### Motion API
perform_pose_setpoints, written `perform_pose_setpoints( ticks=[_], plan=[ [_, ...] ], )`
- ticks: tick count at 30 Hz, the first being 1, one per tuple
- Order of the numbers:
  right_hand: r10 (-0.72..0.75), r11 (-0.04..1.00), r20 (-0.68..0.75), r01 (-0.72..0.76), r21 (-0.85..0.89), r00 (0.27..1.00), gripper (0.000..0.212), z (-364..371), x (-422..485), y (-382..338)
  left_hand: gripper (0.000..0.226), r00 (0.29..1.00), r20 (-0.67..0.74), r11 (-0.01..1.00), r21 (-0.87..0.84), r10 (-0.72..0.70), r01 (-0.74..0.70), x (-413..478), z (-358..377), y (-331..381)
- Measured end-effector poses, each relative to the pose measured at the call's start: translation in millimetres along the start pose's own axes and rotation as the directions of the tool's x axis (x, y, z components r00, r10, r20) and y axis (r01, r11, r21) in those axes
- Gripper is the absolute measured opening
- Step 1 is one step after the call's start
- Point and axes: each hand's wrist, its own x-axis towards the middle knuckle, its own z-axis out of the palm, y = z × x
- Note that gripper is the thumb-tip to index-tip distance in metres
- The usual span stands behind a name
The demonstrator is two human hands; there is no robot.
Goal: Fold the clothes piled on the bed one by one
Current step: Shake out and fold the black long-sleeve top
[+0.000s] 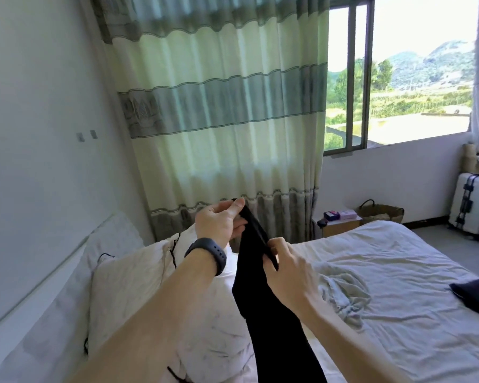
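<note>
Holding a black garment [263,313] in the air above the bed [398,266], the person pinches its top edge with both hands. The left hand [221,222] grips the upper corner between thumb and curled fingers; the right hand [285,272] pinches the same edge just below them. The cloth hangs down from the fingers. A crumpled pale garment [343,297] lies beyond the right fingers, on the sheet.

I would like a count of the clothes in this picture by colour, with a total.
Black garment, pinched by left hand and right hand: 1
Pale grey garment, crumpled on the bed: 1
Dark garment at the picture's right edge: 1
Total: 3
</note>
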Motion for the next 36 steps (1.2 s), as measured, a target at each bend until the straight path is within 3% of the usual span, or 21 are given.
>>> perform_pose_setpoints(
  ticks=[4, 8, 10, 12, 14, 17, 19, 21, 23, 26, 27, 31, 34, 36],
  plan=[
    [-0.097, 0.984, 0.177, 0.121, -0.128, 0.979, 0.012, -16.6, -1.9, 21.9, 0.018, 0.983, -0.179, 0.996, -0.072, 0.036, -0.05, 18.2, -37.7, 10.6],
    [0.017, 0.942, 0.334, 0.097, -0.321, 0.942, 0.02, -49.4, 18.8, 43.2, 0.023, 0.934, -0.343, 0.995, 0.033, 0.102, -0.097, 29.7, -81.5, 13.9],
    [0.079, 0.941, 0.271, 0.017, -0.337, 0.959, 0.033, -69.8, 34.5, 53.0, 0.018, 0.897, -0.424, 0.992, 0.085, 0.125, -0.098, 33.6, -107.4, 15.4],
    [0.098, 0.959, 0.142, -0.056, -0.277, 0.985, 0.041, -84.3, 49.0, 60.0, 0.018, 0.911, -0.403, 0.996, 0.05, 0.088, -0.074, 32.7, -122.0, 16.2],
    [0.065, 0.976, 0.11, -0.04, -0.213, 0.992, 0.038, -81.1, 54.3, 54.2, 0.017, 0.941, -0.33, 0.997, 0.025, 0.071, -0.067, 28.8, -116.6, 17.6],
    [-0.018, 1.0, 0.302, 0.02, -0.002, 0.953, 0.013, -41.4, 43.3, 28.1, 0.019, 0.969, -0.222, 0.994, 0.047, 0.106, -0.097, 19.4, -87.6, 20.1],
    [-0.073, 0.98, 0.424, -0.013, 0.197, 0.903, 0.016, -8.2, 27.8, 4.6, 0.02, 0.979, -0.163, 0.991, 0.072, 0.122, -0.112, 14.7, -71.6, 19.5],
    [-0.096, 0.954, 0.452, -0.048, 0.296, 0.887, 0.031, 21.2, 16.5, -15.2, 0.02, 0.982, -0.141, 0.991, 0.068, 0.126, -0.117, 11.1, -64.3, 17.3],
    [-0.082, 0.955, 0.432, -0.053, 0.292, 0.898, 0.046, 42.1, 8.0, -29.0, 0.02, 0.982, -0.147, 0.993, 0.028, 0.119, -0.116, 6.5, -62.5, 15.1],
    [-0.11, 0.975, 0.346, 0.034, 0.221, 0.932, 0.02, 63.6, -3.9, -31.8, 0.017, 0.982, -0.16, 0.992, -0.057, 0.098, -0.108, -0.1, -67.2, 16.4],
    [-0.129, 0.979, 0.348, 0.064, 0.193, 0.929, 0.021, 69.7, -7.8, -27.6, 0.017, 0.982, -0.164, 0.992, -0.06, 0.099, -0.11, -1.1, -71.7, 17.9],
    [-0.102, 0.981, 0.478, 0.009, 0.192, 0.873, 0.022, 68.1, -13.9, -1.2, 0.019, 0.963, -0.236, 0.992, 0.016, 0.128, -0.128, 1.5, -109.6, 24.4],
    [-0.086, 0.972, 0.444, -0.023, 0.234, 0.892, 0.027, 44.9, -3.2, 11.1, 0.021, 0.95, -0.287, 0.99, 0.094, 0.124, -0.101, 3.1, -151.1, 18.5],
    [-0.094, 0.953, 0.443, -0.047, 0.298, 0.892, 0.032, 23.7, 7.7, 13.3, 0.024, 0.966, -0.247, 0.993, 0.109, 0.073, -0.047, -0.1, -173.7, 7.4]
  ],
)
